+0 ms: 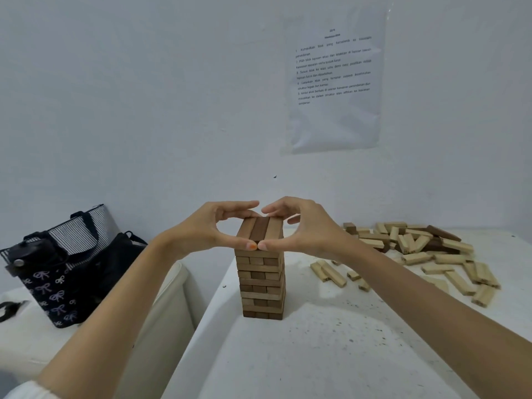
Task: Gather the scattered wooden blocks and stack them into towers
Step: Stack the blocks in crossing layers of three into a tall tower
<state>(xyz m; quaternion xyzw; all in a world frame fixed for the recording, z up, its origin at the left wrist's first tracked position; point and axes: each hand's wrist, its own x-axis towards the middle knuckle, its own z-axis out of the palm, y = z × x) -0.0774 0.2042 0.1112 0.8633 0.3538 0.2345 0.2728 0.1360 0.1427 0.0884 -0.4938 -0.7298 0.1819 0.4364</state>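
Observation:
A tall tower of wooden blocks [260,283] stands near the left edge of the white table [316,358]. Its top layer [260,230] is three blocks side by side, the middle one dark brown. My left hand [207,228] and my right hand [305,228] ring this top layer from either side. Both thumbs meet at the blocks' near ends and the fingertips curve round to the far ends, squeezing the layer between them. A heap of loose light and dark blocks [426,251] lies scattered on the table at the right.
A dark bag with a bow pattern [66,272] sits on a lower white surface at the left, across a gap from the table. A sheet of printed text [334,82] hangs on the wall behind. The table's left edge runs just beside the tower.

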